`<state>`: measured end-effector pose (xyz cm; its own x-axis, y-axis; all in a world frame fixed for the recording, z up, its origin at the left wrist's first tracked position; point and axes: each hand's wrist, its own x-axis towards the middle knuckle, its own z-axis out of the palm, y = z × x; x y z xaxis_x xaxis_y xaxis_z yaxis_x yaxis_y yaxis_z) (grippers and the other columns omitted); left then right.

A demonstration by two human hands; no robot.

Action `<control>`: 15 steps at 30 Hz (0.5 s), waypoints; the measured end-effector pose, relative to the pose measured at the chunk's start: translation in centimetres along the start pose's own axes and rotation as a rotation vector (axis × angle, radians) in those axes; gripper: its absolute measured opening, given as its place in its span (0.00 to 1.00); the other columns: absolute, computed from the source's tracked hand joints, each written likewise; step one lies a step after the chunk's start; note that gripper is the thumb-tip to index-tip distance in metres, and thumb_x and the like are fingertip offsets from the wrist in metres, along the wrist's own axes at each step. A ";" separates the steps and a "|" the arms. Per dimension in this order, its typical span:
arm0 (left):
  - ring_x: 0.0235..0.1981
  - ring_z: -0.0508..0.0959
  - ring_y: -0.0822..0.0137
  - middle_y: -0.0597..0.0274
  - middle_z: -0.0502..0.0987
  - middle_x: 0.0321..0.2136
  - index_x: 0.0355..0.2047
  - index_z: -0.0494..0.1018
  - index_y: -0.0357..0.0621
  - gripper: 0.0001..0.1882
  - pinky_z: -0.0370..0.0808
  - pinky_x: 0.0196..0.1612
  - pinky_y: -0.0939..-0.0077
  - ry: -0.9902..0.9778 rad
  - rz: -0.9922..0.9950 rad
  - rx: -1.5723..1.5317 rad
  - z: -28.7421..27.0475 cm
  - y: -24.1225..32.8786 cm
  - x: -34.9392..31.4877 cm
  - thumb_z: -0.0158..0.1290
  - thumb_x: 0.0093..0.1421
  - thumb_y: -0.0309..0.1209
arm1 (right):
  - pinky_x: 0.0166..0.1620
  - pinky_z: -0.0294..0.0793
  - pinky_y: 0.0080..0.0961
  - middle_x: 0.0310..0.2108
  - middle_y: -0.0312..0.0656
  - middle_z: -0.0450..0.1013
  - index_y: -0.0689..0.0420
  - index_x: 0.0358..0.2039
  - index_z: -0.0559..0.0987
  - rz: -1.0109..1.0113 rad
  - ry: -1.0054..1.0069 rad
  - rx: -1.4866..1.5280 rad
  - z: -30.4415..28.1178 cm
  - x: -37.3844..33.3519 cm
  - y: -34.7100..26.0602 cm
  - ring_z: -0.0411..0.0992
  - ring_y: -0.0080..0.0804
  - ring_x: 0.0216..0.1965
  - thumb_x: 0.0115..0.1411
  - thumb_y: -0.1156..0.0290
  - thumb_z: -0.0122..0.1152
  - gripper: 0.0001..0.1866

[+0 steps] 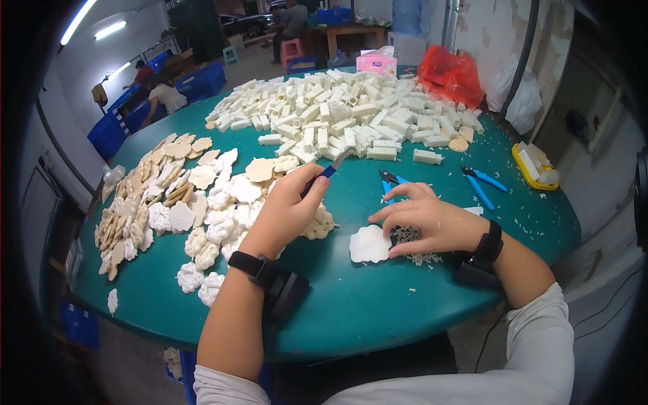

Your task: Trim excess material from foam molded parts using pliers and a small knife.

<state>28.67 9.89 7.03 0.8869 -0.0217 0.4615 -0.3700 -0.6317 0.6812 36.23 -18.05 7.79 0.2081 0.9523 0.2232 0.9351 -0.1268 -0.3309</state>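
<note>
My left hand is closed around a knife with a dark blue handle, its blade pointing up and away to the right. To the right, my right hand hovers low over the table with fingers spread. Its thumb and fingertips are at the right edge of a flat white scalloped piece, and I cannot tell whether they touch it. Small whitish scraps lie under that palm. Just beyond the fingers rests a pair of blue-handled nippers, partly hidden.
A green table carries scalloped cream and white pieces at left. Whitish rectangular parts are heaped at the back. Farther right are more blue nippers, a yellow tray and a red plastic bag. Other people work in the background.
</note>
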 end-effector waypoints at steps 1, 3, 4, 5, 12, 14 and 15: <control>0.26 0.72 0.65 0.59 0.73 0.24 0.39 0.74 0.39 0.09 0.69 0.31 0.71 -0.054 -0.188 -0.172 -0.2 0.3 0.1 0.51 0.68 0.33 | 0.67 0.54 0.45 0.55 0.34 0.75 0.51 0.38 0.79 -0.001 0.001 -0.002 0.0 0.0 0.0 0.61 0.47 0.64 0.58 0.56 0.71 0.15; 0.26 0.70 0.71 0.64 0.71 0.23 0.38 0.74 0.38 0.09 0.68 0.30 0.74 -0.107 -0.374 -0.344 -0.2 0.5 0.1 0.51 0.68 0.33 | 0.67 0.54 0.45 0.53 0.32 0.77 0.51 0.36 0.80 -0.015 -0.004 0.031 0.0 -0.1 0.1 0.61 0.47 0.62 0.57 0.57 0.72 0.14; 0.26 0.70 0.74 0.64 0.71 0.24 0.38 0.74 0.38 0.10 0.68 0.30 0.74 -0.166 -0.389 -0.309 0.0 0.6 0.0 0.52 0.68 0.33 | 0.67 0.54 0.45 0.53 0.32 0.77 0.51 0.36 0.80 -0.014 -0.002 0.028 0.0 -0.1 0.2 0.61 0.47 0.62 0.57 0.57 0.72 0.14; 0.26 0.70 0.76 0.65 0.72 0.25 0.38 0.74 0.38 0.10 0.68 0.29 0.75 -0.225 -0.404 -0.273 0.3 0.7 -0.1 0.52 0.68 0.34 | 0.66 0.55 0.45 0.52 0.32 0.77 0.50 0.36 0.80 -0.033 -0.002 0.029 0.0 -0.2 0.3 0.62 0.46 0.61 0.57 0.57 0.72 0.14; 0.24 0.78 0.61 0.53 0.77 0.24 0.47 0.71 0.40 0.12 0.73 0.28 0.65 -0.367 -0.321 0.036 -0.1 2.3 -0.1 0.51 0.67 0.32 | 0.62 0.58 0.40 0.43 0.37 0.75 0.51 0.47 0.80 -0.036 0.016 0.021 -0.2 -0.1 -0.4 0.64 0.42 0.55 0.55 0.53 0.74 0.23; 0.25 0.79 0.57 0.51 0.78 0.24 0.47 0.73 0.41 0.11 0.73 0.29 0.65 -0.329 -0.212 0.175 0.5 2.2 -0.4 0.52 0.66 0.31 | 0.63 0.58 0.41 0.43 0.40 0.75 0.52 0.49 0.79 -0.018 0.005 0.001 -0.7 -0.1 -0.7 0.64 0.45 0.56 0.56 0.50 0.72 0.26; 0.26 0.79 0.53 0.49 0.78 0.24 0.47 0.74 0.42 0.11 0.74 0.30 0.64 -0.294 -0.106 0.310 0.9 2.2 -0.6 0.53 0.65 0.29 | 0.64 0.57 0.41 0.43 0.42 0.75 0.53 0.51 0.78 0.003 -0.009 -0.014 -0.9 -0.1 -0.8 0.64 0.47 0.58 0.58 0.48 0.69 0.28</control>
<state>27.56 7.85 7.78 0.9730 -0.1357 0.1867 -0.2122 -0.8438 0.4930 35.67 -18.33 8.85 0.2088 0.9543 0.2139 0.9382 -0.1338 -0.3192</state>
